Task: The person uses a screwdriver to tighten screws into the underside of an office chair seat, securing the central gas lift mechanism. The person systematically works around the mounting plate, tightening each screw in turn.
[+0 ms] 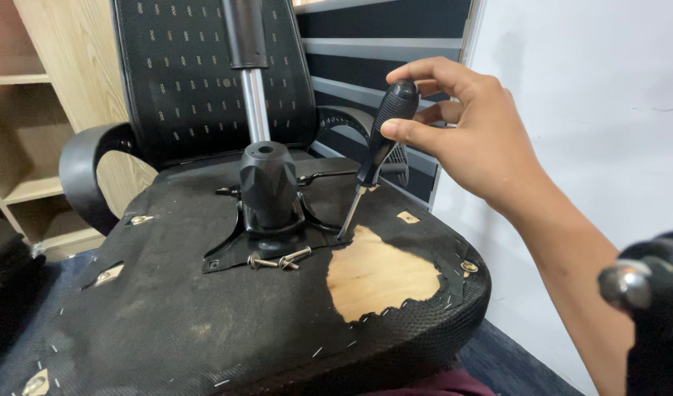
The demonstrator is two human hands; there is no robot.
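Note:
An office chair lies turned over, its seat underside (175, 315) covered in black fabric with a torn patch of bare plywood (380, 275). A black metal mechanism plate (270, 235) with a socket hub sits on it. My right hand (468, 132) grips the black handle of a screwdriver (377, 147), whose tip stands on the right corner of the plate. Two loose bolts (281, 260) lie at the plate's front edge. My left hand is out of sight.
A gas lift cylinder (252, 81) rises behind the hub in front of the chair's backrest (189, 66). Armrests curve at left (83, 169) and right (344, 121). Wooden shelves (28, 147) stand left, a white wall (586, 110) right. A blurred castor (630, 286) is near the camera.

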